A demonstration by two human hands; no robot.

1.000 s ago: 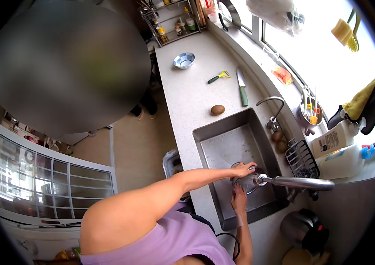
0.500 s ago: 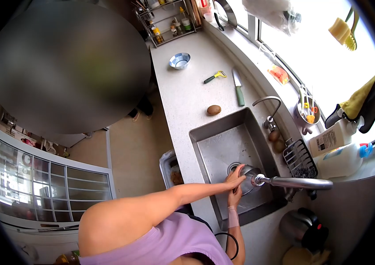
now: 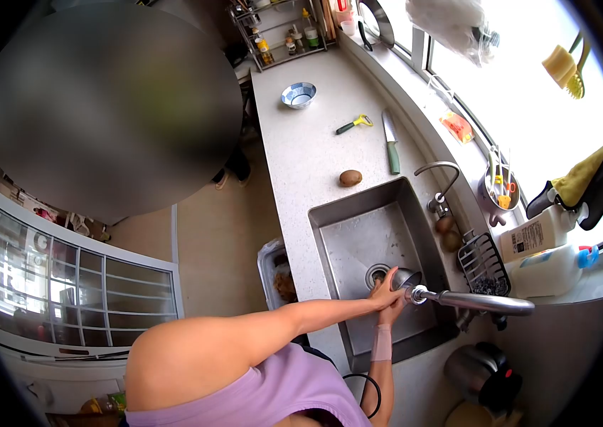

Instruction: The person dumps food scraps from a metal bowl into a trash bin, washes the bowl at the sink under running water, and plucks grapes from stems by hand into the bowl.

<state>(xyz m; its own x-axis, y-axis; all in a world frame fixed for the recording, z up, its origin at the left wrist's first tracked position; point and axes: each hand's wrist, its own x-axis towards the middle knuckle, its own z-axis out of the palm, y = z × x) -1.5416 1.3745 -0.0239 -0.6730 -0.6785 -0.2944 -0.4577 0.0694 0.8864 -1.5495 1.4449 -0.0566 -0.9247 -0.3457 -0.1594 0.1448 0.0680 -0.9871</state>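
Note:
My left hand (image 3: pixel 385 293) and my right hand (image 3: pixel 391 312) are close together and overlap over the sink (image 3: pixel 348 245), under the thick metal faucet (image 3: pixel 483 302). Between them and the faucet head is a small shiny bowl (image 3: pixel 407 278), partly covered by my hands and the faucet. Both hands are closed around its near side; the right fingers are largely hidden. The round drain (image 3: pixel 378 273) shows just beyond my left hand. On the counter past the sink lie a brown kiwi-like fruit (image 3: pixel 350 178), a knife (image 3: pixel 392 146) and a yellow-and-green peeler (image 3: pixel 355 124).
A blue-and-white bowl (image 3: pixel 299 95) stands farther along the counter. Two brown fruits (image 3: pixel 448 233) sit behind the sink by a thin tap (image 3: pixel 438 171) and a black rack (image 3: pixel 484 263). Bottles (image 3: pixel 547 270) stand at the right, a kettle (image 3: pixel 478 373) below them.
My left hand has moved from the bowl's far side to its near side, beside my right hand. The bowl has shifted and tilted under the faucet, and the drain has come into view.

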